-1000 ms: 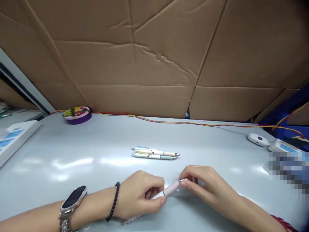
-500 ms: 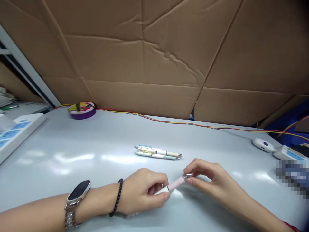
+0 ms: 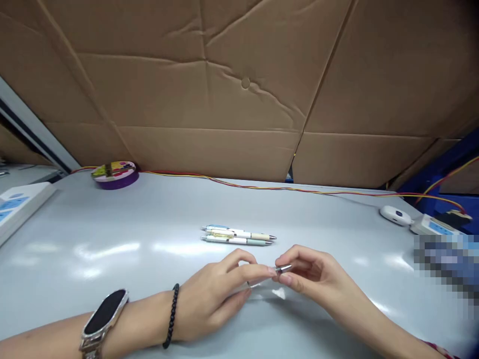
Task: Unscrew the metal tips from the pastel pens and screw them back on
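Observation:
A pen (image 3: 283,269) with a silver metal tip lies across both hands above the table, its tip pointing right. My left hand (image 3: 220,289) is closed around the pen's barrel from the left, the index finger stretched along it toward the tip; most of the barrel is hidden behind these fingers. Thumb and fingers of my right hand (image 3: 318,274) pinch the pen close to its metal tip. Just beyond the hands, several pens (image 3: 239,235) with white barrels and cream or green grips lie side by side, tips to the right.
A round purple box (image 3: 116,182) stands at the back left. Red and yellow wires (image 3: 232,184) run along the cardboard wall (image 3: 209,99). A white power strip (image 3: 33,192) is at left; a white plug-like device (image 3: 395,215) and another strip (image 3: 436,225) are at right.
My left hand has shifted its hold, its index finger now reaching forward over the pen's pink grip to near the tip. My right hand stays at the tip end. The view has turned slightly right.

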Tool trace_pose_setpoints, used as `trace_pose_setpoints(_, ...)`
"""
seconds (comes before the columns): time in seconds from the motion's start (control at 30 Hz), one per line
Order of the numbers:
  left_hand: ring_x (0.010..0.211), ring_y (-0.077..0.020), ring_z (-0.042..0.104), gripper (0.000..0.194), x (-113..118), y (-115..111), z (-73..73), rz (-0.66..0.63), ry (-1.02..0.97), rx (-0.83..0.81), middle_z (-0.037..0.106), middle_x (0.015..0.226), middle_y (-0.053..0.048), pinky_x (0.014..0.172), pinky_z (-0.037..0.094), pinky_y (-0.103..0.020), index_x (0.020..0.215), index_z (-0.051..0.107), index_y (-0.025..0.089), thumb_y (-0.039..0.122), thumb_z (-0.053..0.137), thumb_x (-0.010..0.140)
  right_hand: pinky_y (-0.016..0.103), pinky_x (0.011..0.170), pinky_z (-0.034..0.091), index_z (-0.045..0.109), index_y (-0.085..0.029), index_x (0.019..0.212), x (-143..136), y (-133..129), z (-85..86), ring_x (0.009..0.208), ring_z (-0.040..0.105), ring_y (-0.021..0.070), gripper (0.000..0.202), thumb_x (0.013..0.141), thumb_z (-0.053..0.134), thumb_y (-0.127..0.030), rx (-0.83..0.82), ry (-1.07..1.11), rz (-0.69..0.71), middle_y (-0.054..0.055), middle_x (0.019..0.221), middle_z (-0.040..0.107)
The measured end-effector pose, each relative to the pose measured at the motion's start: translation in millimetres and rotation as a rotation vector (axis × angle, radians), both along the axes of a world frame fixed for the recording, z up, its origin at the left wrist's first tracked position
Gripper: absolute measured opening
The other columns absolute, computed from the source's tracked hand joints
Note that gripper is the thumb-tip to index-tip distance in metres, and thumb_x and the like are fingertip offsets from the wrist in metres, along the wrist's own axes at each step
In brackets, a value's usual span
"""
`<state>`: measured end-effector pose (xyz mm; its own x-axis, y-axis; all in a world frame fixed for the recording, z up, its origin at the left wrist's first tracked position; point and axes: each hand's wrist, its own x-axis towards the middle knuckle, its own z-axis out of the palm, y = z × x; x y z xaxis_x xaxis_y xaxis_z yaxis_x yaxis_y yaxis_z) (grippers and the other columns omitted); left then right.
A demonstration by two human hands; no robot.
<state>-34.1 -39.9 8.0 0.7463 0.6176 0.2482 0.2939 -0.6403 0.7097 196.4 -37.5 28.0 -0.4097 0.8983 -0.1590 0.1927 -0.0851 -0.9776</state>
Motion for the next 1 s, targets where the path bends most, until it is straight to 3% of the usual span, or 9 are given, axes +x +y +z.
trace_pose_setpoints(0.23, 0.075, -0.0158, 0.059, 0.065, -2.5, -1.2, -5.3, -0.031, 0.101, 0.071, 0.062, 0.091, 0.001, 0.069, 0.044, -0.021, 0.141, 0.024, 0.036, 0.003, 0.039, 0.087, 0.031, 0.075, 0.051, 0.062, -0.021, 0.082, -3.4, -9.1, -0.6, 0.079, 0.065, 0.019, 0.02, 0.08, 0.068, -0.04, -0.024, 0.074, 0.019, 0.002, 0.08, 0.069)
trace_pose_setpoints(0.47, 0.069, -0.0137, 0.061, 0.07, -2.6, -1.0, -3.3, -0.025, 0.109, 0.037, 0.067, 0.096, 0.004, 0.066, 0.044, -0.02, 0.141, 0.028, 0.036, -0.001, 0.038, 0.082, 0.027, 0.073, 0.051, 0.064, -0.022, 0.081, -2.5, -8.1, -3.2, 0.079, 0.065, 0.0167, 0.016, 0.081, 0.068, -0.037, 0.051, 0.052, -0.019, 0.001, 0.081, 0.068)
trace_pose_setpoints(0.6, 0.076, -0.0135, 0.064, 0.069, -4.1, -3.2, -5.3, 0.028, 0.033, 0.035, 0.067, 0.104, 0.004, 0.071, 0.047, -0.021, 0.14, 0.03, 0.037, -0.001, 0.038, 0.084, 0.027, 0.07, 0.052, 0.062, -0.023, 0.084, 8.9, -1.4, 6.4, 0.078, 0.066, 0.0177, 0.019, 0.082, 0.066, -0.043, 0.208, -0.026, -0.145, 0.0, 0.08, 0.067)
trace_pose_setpoints(0.7, 0.098, -0.0139, 0.064, 0.067, -4.3, -2.6, -5.7, 0.02, 0.017, 0.016, 0.061, 0.122, 0.004, 0.085, 0.046, -0.022, 0.14, 0.031, 0.036, -0.001, 0.039, 0.085, 0.028, 0.062, 0.05, 0.061, -0.024, 0.083, 20.0, 11.0, 9.2, 0.072, 0.064, 0.0182, 0.021, 0.087, 0.058, -0.044, 0.421, -0.328, -0.163, 0.001, 0.076, 0.065)
trace_pose_setpoints(0.83, 0.114, -0.0148, 0.056, 0.064, -4.0, -0.3, -5.6, 0.03, 0.04, 0.029, 0.054, 0.133, 0.003, 0.096, 0.042, -0.023, 0.14, 0.032, 0.034, -0.001, 0.04, 0.086, 0.028, 0.048, 0.039, 0.058, -0.021, 0.066, 24.6, 26.4, -3.2, 0.053, 0.055, 0.0172, 0.035, 0.093, 0.046, -0.04, 0.683, -1.083, 0.036, 0.002, 0.06, 0.057)
trace_pose_setpoints(0.9, 0.114, -0.0153, 0.056, 0.063, -3.9, 0.1, -5.5, 0.026, 0.042, 0.048, 0.054, 0.133, 0.002, 0.096, 0.043, -0.024, 0.14, 0.031, 0.033, 0.001, 0.04, 0.087, 0.027, 0.046, 0.034, 0.058, -0.021, 0.063, 21.5, 28.9, -11.0, 0.05, 0.054, 0.0175, 0.037, 0.093, 0.047, -0.039, 0.724, -1.231, 0.081, 0.003, 0.058, 0.056)
trace_pose_setpoints(1.0, 0.105, -0.0154, 0.061, 0.06, -3.7, -0.2, -4.5, 0.028, 0.05, 0.064, 0.057, 0.13, 0.001, 0.091, 0.045, -0.024, 0.14, 0.03, 0.033, 0.003, 0.039, 0.088, 0.026, 0.045, 0.03, 0.059, -0.02, 0.064, 16.1, 27.0, -17.4, 0.05, 0.056, 0.0182, 0.033, 0.092, 0.051, -0.036, 0.719, -1.258, 0.066, 0.003, 0.058, 0.059)
